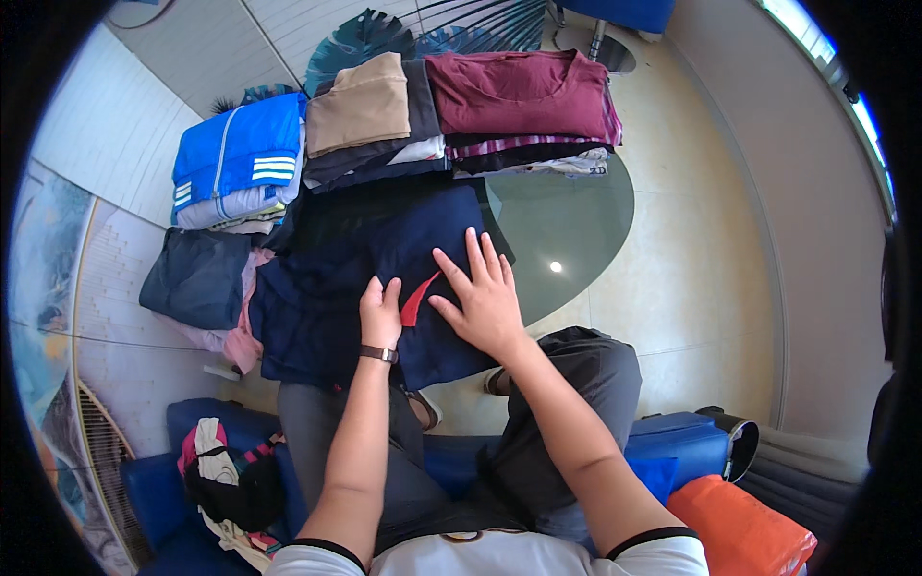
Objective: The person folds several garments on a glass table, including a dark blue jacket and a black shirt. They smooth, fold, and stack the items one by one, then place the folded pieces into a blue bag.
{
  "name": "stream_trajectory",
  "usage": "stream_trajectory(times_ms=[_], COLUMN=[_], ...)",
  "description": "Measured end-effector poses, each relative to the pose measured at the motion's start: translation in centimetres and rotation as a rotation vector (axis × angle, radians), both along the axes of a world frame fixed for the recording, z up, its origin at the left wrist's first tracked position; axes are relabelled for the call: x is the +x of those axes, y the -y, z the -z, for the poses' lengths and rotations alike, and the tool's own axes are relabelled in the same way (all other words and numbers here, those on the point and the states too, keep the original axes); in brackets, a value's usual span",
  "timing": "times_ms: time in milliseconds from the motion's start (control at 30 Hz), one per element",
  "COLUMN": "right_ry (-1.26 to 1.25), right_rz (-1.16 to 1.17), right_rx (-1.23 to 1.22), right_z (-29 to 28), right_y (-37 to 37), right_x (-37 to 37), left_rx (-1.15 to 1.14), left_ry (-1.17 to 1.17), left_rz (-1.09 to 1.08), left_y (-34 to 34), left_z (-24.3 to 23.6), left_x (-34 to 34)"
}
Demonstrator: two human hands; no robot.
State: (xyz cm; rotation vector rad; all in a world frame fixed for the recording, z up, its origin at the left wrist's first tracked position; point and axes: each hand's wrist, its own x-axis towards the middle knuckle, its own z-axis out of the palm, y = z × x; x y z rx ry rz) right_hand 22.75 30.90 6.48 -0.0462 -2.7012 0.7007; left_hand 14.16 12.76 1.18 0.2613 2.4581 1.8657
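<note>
A navy blue garment [317, 298] with a small red patch [417, 301] lies spread across the near part of the glass table. My left hand [381, 313], with a dark band on its wrist, is closed on the garment's fabric just left of the red patch. Its fingertips are partly hidden in the cloth. Flat on the garment's right side rests my right hand [487, 305], fingers spread and holding nothing. What kind of garment this is, I cannot tell.
Folded stacks line the table's [576, 230] far side: a blue jacket [240, 154], tan cloth [360, 104] and a maroon top [523, 91]. Dark grey folded clothing [195, 276] sits at the left. Loose clothes [230, 480] and an orange bag [740, 528] lie on the blue seat.
</note>
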Motion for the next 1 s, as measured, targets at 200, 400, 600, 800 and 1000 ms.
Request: stream_trajectory(times_ms=[200,400,600,800,1000], right_ry=[0.014,0.093,0.146,0.179,0.151], right_rz=[0.068,0.024,0.071,0.136,0.229], right_rx=[0.146,0.236,0.357,0.404,0.28], right_z=[-0.4,0.3,1.0,1.2,-0.9], right_y=[2.9,4.6,5.8,7.2,9.9], right_x=[-0.4,-0.9,-1.8,-2.4,-2.5], left_rx=[-0.375,-0.501,-0.459,-0.351,-0.137], left_ry=[-0.18,-0.28,-0.364,-0.293,-0.445], left_rz=[-0.015,-0.038,-0.043,-0.022,-0.028], left_y=[2.3,3.3,2.8,2.8,4.4], left_z=[-3.2,-1.8,-1.3,-0.6,-3.5], left_x=[-0.5,-0.7,-1.2,-1.7,-2.2])
